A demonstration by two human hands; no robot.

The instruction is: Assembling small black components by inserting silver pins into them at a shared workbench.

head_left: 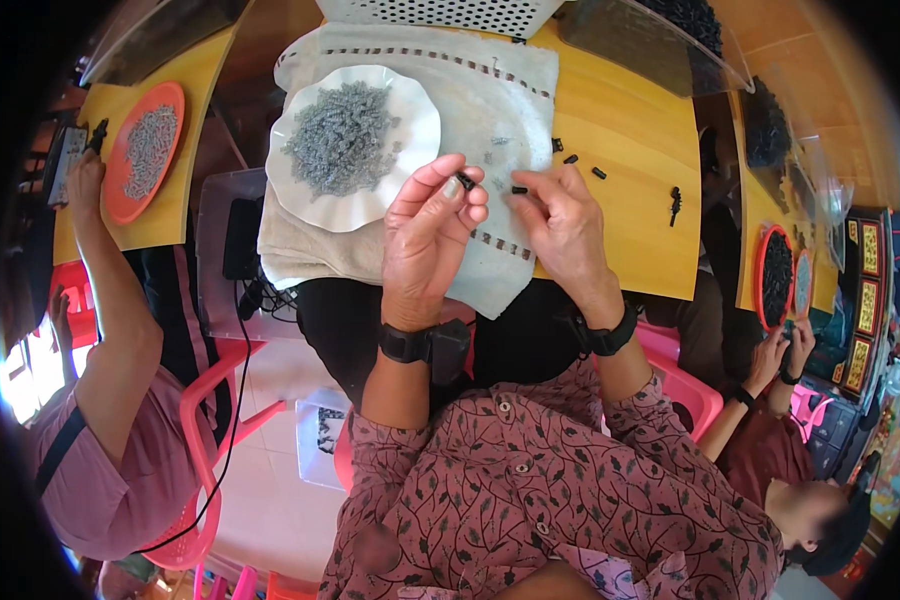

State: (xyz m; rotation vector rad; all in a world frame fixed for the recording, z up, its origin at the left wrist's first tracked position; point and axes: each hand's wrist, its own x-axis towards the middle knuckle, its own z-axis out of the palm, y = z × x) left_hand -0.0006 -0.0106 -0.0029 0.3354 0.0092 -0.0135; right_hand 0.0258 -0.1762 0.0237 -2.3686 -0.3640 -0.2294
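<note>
My left hand (433, 215) is raised at the front edge of the table, thumb and fingers closed on a small black part (465, 181). Just to its right, my right hand (562, 215) pinches another small black piece (519, 190) between thumb and fingertips. The two pieces are apart. Behind my left hand, a white scalloped plate (410, 95) carries a heap of small clear-grey plastic pieces (338, 138). It rests on a pale towel (480, 85) with a dark dashed border. A few clear pieces (500, 141) lie loose on the towel.
Loose black pieces (598, 172) and a black strip (676, 206) lie on the yellow table (635, 110). A white perforated basket (445, 14) stands at the back. People work at either side, near an orange plate (118, 190) and a red dish (763, 285). A clear bin (320, 470) is below.
</note>
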